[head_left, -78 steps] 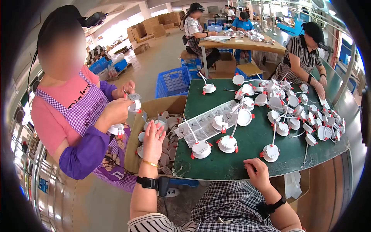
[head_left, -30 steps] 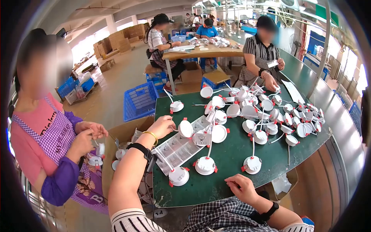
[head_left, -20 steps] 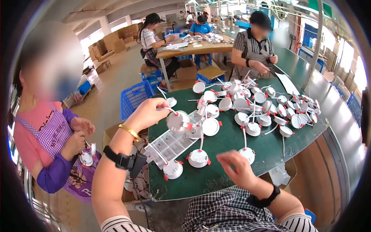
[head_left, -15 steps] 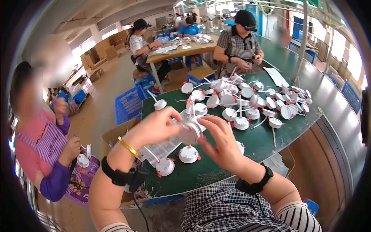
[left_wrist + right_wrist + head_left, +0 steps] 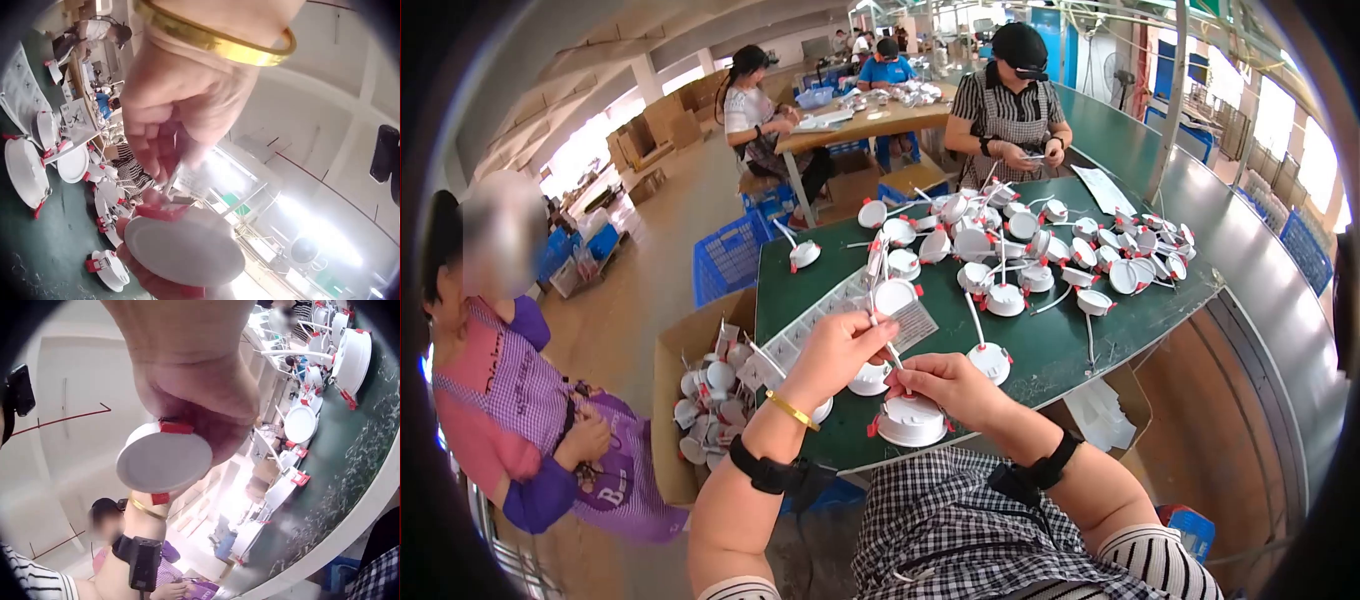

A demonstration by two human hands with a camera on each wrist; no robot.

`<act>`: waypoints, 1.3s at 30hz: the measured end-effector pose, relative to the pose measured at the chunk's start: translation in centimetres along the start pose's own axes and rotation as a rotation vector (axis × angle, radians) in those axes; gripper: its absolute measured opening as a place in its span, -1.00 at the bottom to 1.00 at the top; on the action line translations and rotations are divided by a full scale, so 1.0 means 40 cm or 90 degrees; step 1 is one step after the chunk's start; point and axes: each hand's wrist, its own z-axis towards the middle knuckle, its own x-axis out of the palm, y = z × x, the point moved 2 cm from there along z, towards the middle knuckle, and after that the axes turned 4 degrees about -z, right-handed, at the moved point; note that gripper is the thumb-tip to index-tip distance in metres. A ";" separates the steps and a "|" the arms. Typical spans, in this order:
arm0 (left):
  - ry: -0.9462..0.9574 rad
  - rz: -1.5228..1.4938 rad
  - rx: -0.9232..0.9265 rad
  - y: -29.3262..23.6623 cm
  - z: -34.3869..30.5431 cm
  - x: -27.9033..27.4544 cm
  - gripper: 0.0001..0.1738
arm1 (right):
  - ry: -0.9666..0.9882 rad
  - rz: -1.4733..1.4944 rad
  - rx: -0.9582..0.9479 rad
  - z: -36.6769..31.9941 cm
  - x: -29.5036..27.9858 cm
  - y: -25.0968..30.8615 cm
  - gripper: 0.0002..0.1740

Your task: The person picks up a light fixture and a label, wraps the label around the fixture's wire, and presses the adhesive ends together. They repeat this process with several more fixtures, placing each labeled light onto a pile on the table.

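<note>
Head view: our right hand [image 5: 952, 387] grips the downlight [image 5: 912, 424]; our left hand [image 5: 838, 348] pinches its lead [image 5: 897, 358]. We should hold steady and pull gently.

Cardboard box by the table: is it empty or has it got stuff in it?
Not empty. The cardboard box stands open, with white round lights piled inside it, beside the green table.

Bare table [image 5: 1050, 345] right of the hands [image 5: 948, 385]; downlights [image 5: 1005, 298] crowd beyond.
</note>
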 end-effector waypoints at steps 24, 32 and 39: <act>0.027 -0.552 -0.145 0.160 -0.147 0.125 -0.59 | -0.051 -0.066 0.061 0.057 -0.016 0.053 -0.70; 0.029 -0.674 -0.130 0.160 -0.171 0.097 -0.52 | -0.225 -0.008 -0.170 0.103 -0.031 0.037 -0.84; 0.008 -0.690 -0.166 0.182 -0.173 0.100 -0.54 | -0.258 0.053 -0.147 0.108 -0.017 0.028 -0.81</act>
